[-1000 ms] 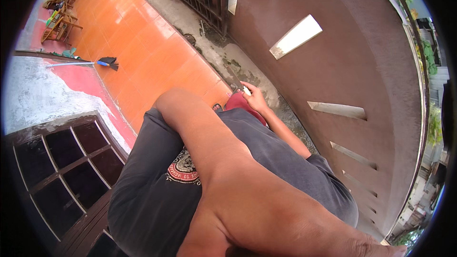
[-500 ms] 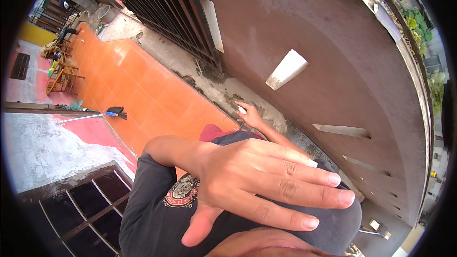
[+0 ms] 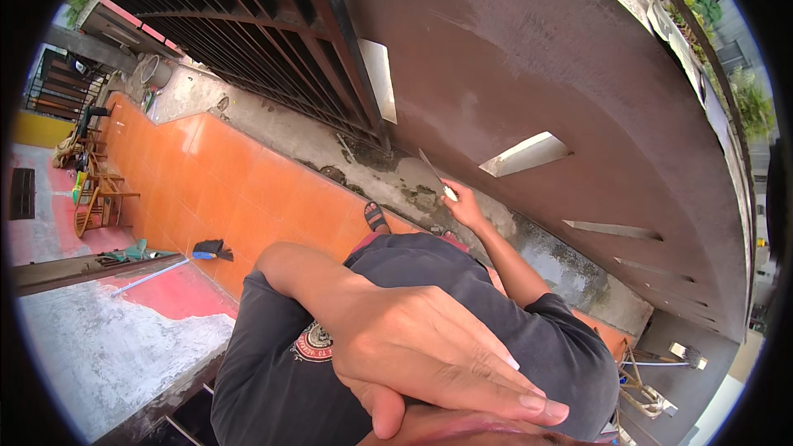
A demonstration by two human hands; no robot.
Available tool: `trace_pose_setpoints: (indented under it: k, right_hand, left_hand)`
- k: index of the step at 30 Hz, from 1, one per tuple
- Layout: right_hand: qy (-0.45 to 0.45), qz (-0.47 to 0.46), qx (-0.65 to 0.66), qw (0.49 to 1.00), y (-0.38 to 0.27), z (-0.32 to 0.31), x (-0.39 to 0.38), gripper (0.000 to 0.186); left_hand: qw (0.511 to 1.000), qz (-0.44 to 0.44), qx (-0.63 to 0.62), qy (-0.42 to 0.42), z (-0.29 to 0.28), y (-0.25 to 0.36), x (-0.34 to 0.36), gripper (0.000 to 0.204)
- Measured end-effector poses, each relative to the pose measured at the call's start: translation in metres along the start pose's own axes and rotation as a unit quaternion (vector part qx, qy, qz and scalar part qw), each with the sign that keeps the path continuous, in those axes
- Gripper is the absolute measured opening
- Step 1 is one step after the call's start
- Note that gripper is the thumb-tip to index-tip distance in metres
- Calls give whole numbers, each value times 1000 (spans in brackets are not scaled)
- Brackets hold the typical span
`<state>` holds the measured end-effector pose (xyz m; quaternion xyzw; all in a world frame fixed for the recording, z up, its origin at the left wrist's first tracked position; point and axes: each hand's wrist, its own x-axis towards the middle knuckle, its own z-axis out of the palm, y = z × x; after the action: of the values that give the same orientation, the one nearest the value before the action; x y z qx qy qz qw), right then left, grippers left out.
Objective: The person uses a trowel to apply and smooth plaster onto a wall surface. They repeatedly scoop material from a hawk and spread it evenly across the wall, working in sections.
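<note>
My left hand (image 3: 421,347) is large in the foreground, close below the camera at my face, with its fingers stretched out, slightly bent and close together, holding nothing that shows. Its palm is hidden. My right hand (image 3: 462,206) is out to the right, closed on the white handle of a knife (image 3: 450,193), whose long thin blade points forward over the concrete strip. My dark T-shirt (image 3: 520,347) fills the lower middle, and my sandaled foot (image 3: 376,217) shows on the tiles.
An orange tiled porch (image 3: 215,190) has a broom (image 3: 211,249) and wooden chairs (image 3: 99,202) along its left. A concrete strip (image 3: 289,132) runs beside a black gate (image 3: 273,41) and a brown wall (image 3: 529,58) with slanted openings. A brush (image 3: 686,353) is at lower right.
My left hand has drawn back toward my face, and its fingers, spread half a second ago, have come together. My right hand stays on the knife, with more blade showing. The view has shifted.
</note>
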<state>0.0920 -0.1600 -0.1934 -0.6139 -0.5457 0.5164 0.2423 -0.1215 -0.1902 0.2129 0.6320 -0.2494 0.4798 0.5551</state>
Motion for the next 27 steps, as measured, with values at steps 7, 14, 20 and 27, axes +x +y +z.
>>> trace_pose_setpoints:
  k: [7,14,20,27]
  right_hand:
    - [31,21,87,995,-35,22,24,44]
    - [53,61,112,990,-106,9,22,43]
    - [-2,-68,95,993,-189,-104,5,56]
    - [-109,-91,386,911,-241,-157,-6,65]
  left_hand:
    - [979,103,174,-37,-49,18,4,19]
    - [965,152,88,193,-128,12,-47,18]
    - [894,-155,270,323,-220,-83,-139,15]
    - [878,-354,-30,322,-212,-187,-137,58]
